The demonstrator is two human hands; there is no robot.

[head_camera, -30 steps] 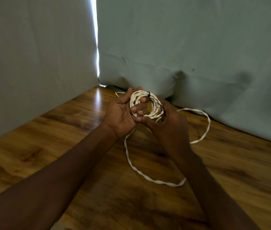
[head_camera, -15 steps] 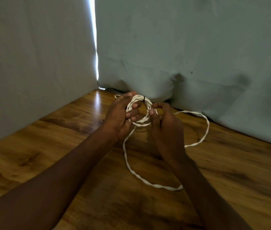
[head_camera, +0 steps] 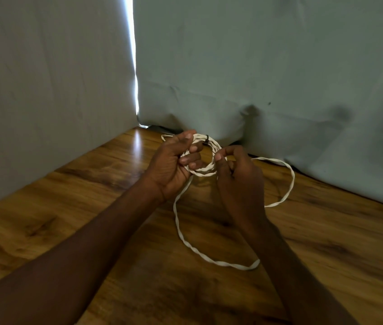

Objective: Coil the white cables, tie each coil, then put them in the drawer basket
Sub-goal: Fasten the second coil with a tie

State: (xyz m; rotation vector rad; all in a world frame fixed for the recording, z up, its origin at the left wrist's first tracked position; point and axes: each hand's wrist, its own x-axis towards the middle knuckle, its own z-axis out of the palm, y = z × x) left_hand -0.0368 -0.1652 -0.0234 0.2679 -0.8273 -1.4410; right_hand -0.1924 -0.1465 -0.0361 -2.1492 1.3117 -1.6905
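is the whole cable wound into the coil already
No, a long loose loop of the white cable lies on the wooden table below the coil that the left hand holds.

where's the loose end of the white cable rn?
Head view: the slack of the white cable lies in a loop on the wooden table, below and right of the coil both hands hold.

From my feed I see a wooden tabletop with a glossy brown grain, carrying a bright patch of glare near its far corner. Pale grey-green fabric sheets hang behind and to the left, meeting at a narrow vertical gap where white light shines through.
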